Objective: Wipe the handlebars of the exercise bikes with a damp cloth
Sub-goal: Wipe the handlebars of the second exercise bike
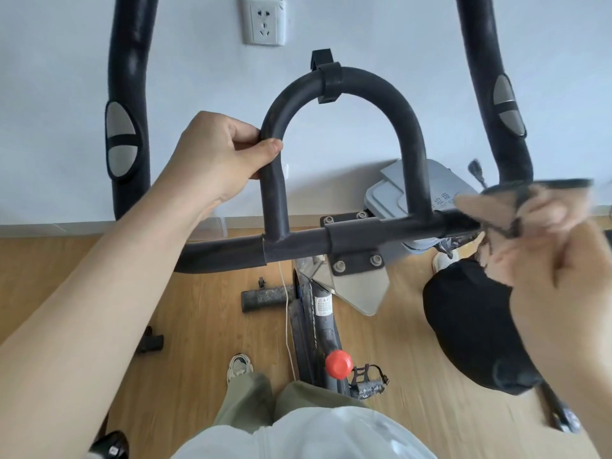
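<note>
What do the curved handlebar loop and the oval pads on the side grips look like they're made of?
Handlebar loop: probably foam or rubber sleeving over a tube, being matte black, slightly grainy, with seams at the joints. Oval pads: likely brushed metal, being dull silver-grey and smooth.

Handlebar loop (pixel 342 81) stands centre, rising from the crossbar (pixel 298 245). Left hand (pixel 212 154) on the loop's left side; right hand (pixel 530 226) with cloth (pixel 516 193) at the crossbar's right end (blurred). Wall socket (pixel 263 20) behind, above the loop. Knob (pixel 338 363) and pedal (pixel 369 382) below. Bin (pixel 427 190) behind right.
</note>
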